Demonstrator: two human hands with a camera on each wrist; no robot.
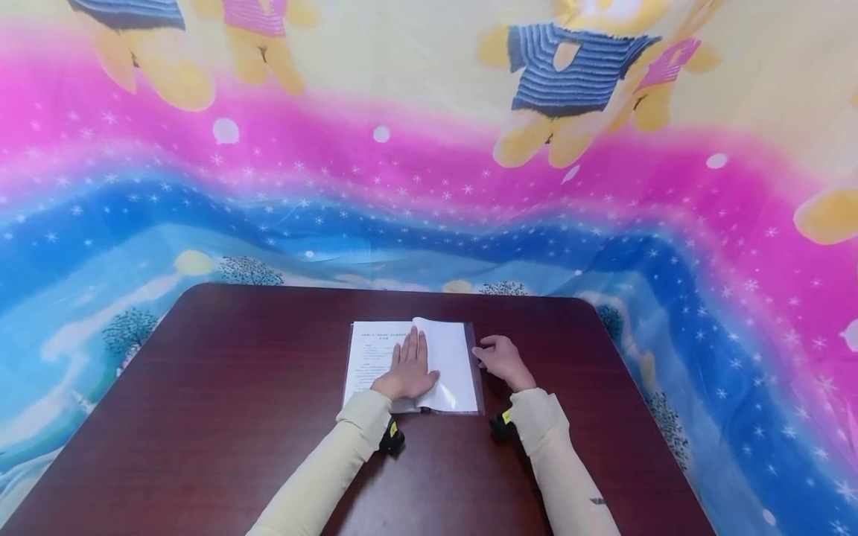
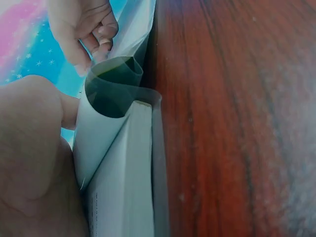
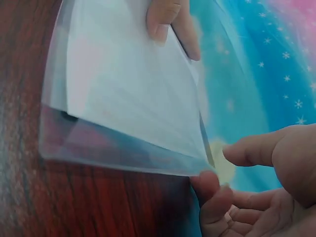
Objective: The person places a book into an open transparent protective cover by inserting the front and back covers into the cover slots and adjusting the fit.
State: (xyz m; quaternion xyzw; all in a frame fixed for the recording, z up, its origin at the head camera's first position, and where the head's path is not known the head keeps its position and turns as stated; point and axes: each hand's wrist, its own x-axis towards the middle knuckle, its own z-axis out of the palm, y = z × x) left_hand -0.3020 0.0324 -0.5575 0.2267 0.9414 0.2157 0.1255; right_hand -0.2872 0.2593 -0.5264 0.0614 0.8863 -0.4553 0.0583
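A white booklet (image 1: pixel 450 357) lies spread on the table, printed text on its left side and a blank right side. A clear plastic cover (image 3: pixel 123 158) extends past its right edge. My left hand (image 1: pixel 410 366) rests flat on the booklet near the middle fold, fingers straight and pointing away from me. Beside the right edge is my right hand (image 1: pixel 503 359), its fingers bent. In the right wrist view those fingertips touch the cover's edge, while the thumb stands apart. The left wrist view shows the clear film (image 2: pixel 116 84) curving up beside the booklet's thick page block (image 2: pixel 138 163).
The dark red-brown wooden table (image 1: pixel 221 417) extends around the booklet on all sides. Behind it hangs a colourful cloth (image 1: pixel 375 171) with bears and snowflakes. Black devices with yellow marks sit at both wrists, under light sleeves (image 1: pixel 328 476).
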